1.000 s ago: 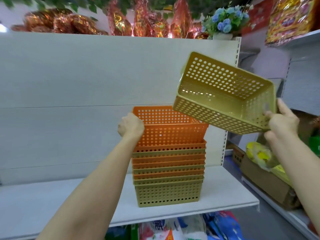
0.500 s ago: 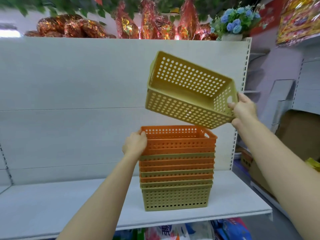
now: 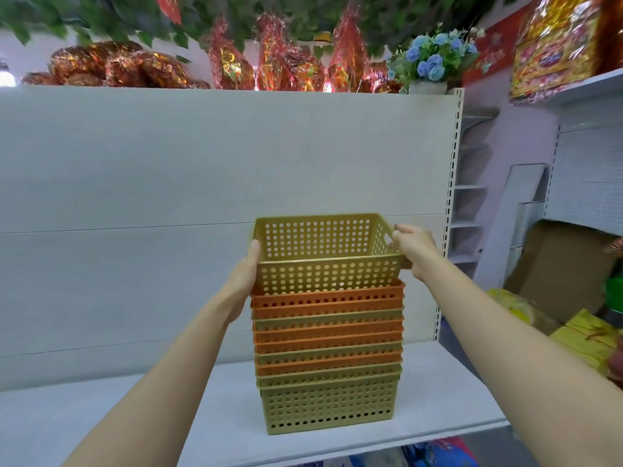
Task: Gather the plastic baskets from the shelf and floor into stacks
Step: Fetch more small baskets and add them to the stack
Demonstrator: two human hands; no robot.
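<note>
Both hands on tan basket point(image 3: 325, 264): right grip point(image 3: 413, 249) pinching handle, left grip point(image 3: 244, 274) flat, released. Half-nested in stack point(image 3: 328, 358); uneven push could jam or topple it.

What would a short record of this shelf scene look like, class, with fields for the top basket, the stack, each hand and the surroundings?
top basket: olive basket, upright, partly nested in the stack, not fully seated
stack: nested orange and olive baskets standing on the white shelf
left hand: left hand rests against the top basket's left end
right hand: right hand has a grip on the top basket's right end, near the handle slot
above: blue flowers on top of the shelf unit
right side: cardboard box low beside the shelving
</note>
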